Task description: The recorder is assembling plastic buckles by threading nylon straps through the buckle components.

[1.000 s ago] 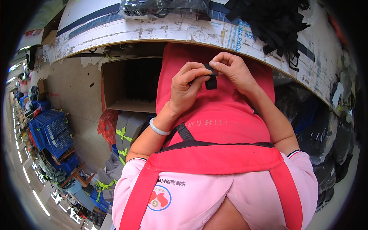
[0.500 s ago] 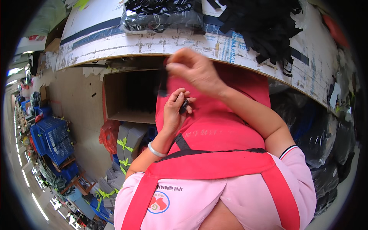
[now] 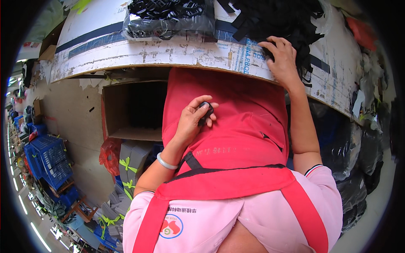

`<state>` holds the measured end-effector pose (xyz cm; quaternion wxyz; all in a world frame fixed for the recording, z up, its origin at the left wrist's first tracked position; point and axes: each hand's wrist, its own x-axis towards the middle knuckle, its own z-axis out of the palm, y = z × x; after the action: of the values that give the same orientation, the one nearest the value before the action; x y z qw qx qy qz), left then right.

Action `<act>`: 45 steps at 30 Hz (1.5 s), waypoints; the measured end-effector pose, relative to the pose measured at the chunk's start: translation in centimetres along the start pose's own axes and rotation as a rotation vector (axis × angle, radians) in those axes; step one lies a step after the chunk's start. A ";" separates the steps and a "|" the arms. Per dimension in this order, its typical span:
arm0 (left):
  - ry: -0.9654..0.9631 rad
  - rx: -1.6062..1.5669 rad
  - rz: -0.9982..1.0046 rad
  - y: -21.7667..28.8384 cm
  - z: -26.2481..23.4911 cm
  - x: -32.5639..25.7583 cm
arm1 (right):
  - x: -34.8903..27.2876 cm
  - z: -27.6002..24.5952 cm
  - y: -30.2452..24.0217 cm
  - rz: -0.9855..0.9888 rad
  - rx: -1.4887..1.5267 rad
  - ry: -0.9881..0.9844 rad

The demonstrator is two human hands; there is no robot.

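Observation:
My left hand (image 3: pixel 192 122) is above my red apron (image 3: pixel 240 139), its fingers curled round a small dark black piece (image 3: pixel 206 113). Too little of that piece shows to tell its kind. Out to the right, my right hand (image 3: pixel 283 61) reaches over the table edge to a heap of black webbing straps (image 3: pixel 274 21). Its thumb and fingers are apart and curved at the near side of the heap; some black strap lies behind the fingers. A clear plastic bag (image 3: pixel 168 31) of black plastic buckles (image 3: pixel 166 9) stands left of the straps.
The worn white board tabletop (image 3: pixel 97 52) runs across in front of me. An open cardboard box (image 3: pixel 135 134) is below it on the left, near a red plastic bag (image 3: pixel 110 156). Blue crates (image 3: pixel 52 162) stand farther left. Filled plastic bags (image 3: pixel 344 147) crowd the right side.
My right hand has swung from above my left hand, out and right to the strap heap. My left hand keeps its hold on the black piece.

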<state>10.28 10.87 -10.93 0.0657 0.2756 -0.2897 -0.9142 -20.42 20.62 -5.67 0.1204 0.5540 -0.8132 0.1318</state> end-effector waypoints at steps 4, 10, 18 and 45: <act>0.045 0.025 0.024 0.3 0.9 1.1 | -0.4 0.9 -0.2 0.089 0.027 0.002; 0.065 0.037 0.037 0.7 2.1 1.9 | -0.7 0.6 -4.9 0.047 0.672 -0.035; 0.006 0.152 0.149 0.7 1.4 1.6 | -1.8 -4.0 -8.2 0.397 1.409 -0.561; 0.133 1.196 0.799 1.5 1.7 2.5 | -4.6 0.5 -11.8 0.963 2.236 -0.798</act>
<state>7.19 9.81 -10.10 0.2504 0.1924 -0.8147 -0.4864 -7.78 20.33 -6.72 -0.7193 0.0055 -0.3574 0.5957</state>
